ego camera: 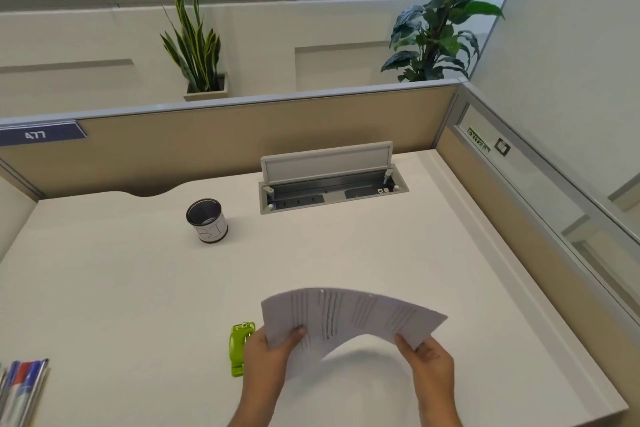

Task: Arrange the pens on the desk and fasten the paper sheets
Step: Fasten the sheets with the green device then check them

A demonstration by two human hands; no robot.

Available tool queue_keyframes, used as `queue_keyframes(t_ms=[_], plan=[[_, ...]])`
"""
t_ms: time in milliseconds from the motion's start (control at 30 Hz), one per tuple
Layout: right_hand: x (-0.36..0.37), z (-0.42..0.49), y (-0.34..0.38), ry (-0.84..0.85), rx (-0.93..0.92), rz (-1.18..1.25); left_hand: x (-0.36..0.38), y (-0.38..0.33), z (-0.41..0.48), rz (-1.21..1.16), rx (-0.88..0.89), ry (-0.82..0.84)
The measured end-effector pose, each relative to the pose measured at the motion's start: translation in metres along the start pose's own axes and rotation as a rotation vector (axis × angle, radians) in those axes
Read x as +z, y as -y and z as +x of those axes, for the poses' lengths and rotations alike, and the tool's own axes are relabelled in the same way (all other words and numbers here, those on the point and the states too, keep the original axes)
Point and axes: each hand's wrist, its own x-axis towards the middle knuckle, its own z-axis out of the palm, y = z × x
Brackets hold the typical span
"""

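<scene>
Sheets (349,317) bow between left hand (268,354) and right hand (431,362), each pinching an end, lower centre, seemingly unfastened; green stapler (240,348) waits beside. Pens (22,388) lie lower left, cup (207,220) empty.

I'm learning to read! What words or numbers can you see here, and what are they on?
"477": white digits on the blue tag on the partition.
"BI", perhaps: hand-drawn letters on the pen cup, hard to be sure.
Green sticker on the side panel: too blurred to read.
Small square label beside it: too small.
Paper sheets: lines of print, unreadable.
</scene>
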Motion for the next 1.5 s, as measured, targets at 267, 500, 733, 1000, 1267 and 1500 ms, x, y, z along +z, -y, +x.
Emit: queue_keyframes(t_ms=[267, 500, 733, 1000, 1267, 1500], plan=[[0.051, -0.072, 0.023, 0.181, 0.238, 0.404, -0.013, -0.022, -0.024, -0.326, -0.09, 0.048], [0.068, -0.115, 0.031, 0.155, 0.023, 0.249, -0.029, -0.019, -0.056, -0.471, -0.103, 0.189], [0.037, -0.129, 0.051, 0.182, -0.032, 0.006, -0.091, -0.038, -0.046, -0.387, -0.085, 0.346], [0.009, -0.133, 0.079, 0.191, -0.091, -0.177, -0.076, -0.069, -0.034, -0.132, 0.033, 0.549], [-0.029, -0.11, 0.102, 0.06, -0.141, -0.176, -0.022, -0.064, -0.026, -0.061, -0.02, 0.587], [-0.067, -0.06, 0.112, -0.087, -0.19, -0.205, 0.048, -0.063, -0.021, -0.015, -0.04, 0.603]])
